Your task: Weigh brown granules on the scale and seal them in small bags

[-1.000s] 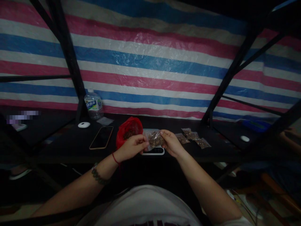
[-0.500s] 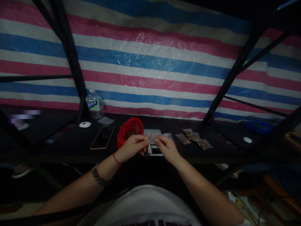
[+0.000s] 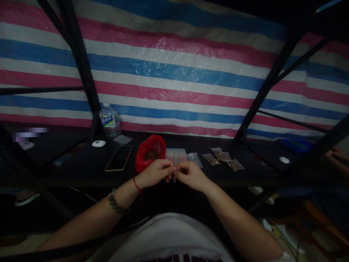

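Close together above the table's front edge, my left hand and my right hand both pinch a small clear plastic bag. The fingers hide much of it, and I cannot tell what is inside. Behind the hands is a pale flat scale, partly covered by them. Left of it stands an open red plastic bag holding brown dried pieces. A flat clear bag lies right of the scale. Farther right, several small filled bags lie in a loose group.
On the left lie a phone, a white oval device and a clear packet before a plastic bottle. Black frame posts rise at both sides. Another person's arm shows at far right, near a blue tray.
My right hand has moved left and slightly down to meet my left hand at the small bag. The left hand has shifted slightly, uncovering more of the red bag's contents.
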`<state>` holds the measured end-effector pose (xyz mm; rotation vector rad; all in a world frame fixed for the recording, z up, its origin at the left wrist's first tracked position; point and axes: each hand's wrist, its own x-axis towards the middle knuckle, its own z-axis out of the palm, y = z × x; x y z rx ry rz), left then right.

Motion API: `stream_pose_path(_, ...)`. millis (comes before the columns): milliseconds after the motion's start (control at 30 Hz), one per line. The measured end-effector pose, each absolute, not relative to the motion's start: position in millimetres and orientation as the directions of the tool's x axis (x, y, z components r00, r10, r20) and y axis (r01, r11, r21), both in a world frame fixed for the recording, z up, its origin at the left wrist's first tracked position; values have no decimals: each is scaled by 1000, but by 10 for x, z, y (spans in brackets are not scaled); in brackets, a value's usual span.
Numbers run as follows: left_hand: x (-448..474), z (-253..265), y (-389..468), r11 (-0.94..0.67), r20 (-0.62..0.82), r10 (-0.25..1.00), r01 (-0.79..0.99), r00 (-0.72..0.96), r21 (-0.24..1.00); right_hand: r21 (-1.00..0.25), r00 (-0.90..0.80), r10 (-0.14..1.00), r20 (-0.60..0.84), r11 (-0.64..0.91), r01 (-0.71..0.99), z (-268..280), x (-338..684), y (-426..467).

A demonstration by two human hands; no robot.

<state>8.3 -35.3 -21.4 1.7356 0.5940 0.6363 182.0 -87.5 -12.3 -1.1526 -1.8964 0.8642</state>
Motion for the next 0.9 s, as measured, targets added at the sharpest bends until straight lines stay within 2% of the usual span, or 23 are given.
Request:
stream_pose_path(267, 96, -233, -332, -204, 74, 625, 71, 777, 976, -776, -261, 946, 192, 309, 550, -205, 1809, -838)
stream_pose_path(367, 97, -260, -287, -209, 66, 636, 89, 769, 974, -837, -313, 939, 143, 284, 468, -236, 1837, -776)
stream_pose_path(500, 94, -259, -263, -239, 80, 641, 100, 764, 966, -875, -408, 896, 175, 332, 353, -250, 1904, -700)
stream_pose_path(700, 118, -206, -348, -261, 64, 666, 152, 743, 953, -886, -399, 899, 179, 324, 332, -258, 1895, -705)
stream_pose_path(900, 117, -226, -367, -230, 64, 651, 117, 756, 966, -905, -443, 887, 128, 287, 313, -243, 1901, -742)
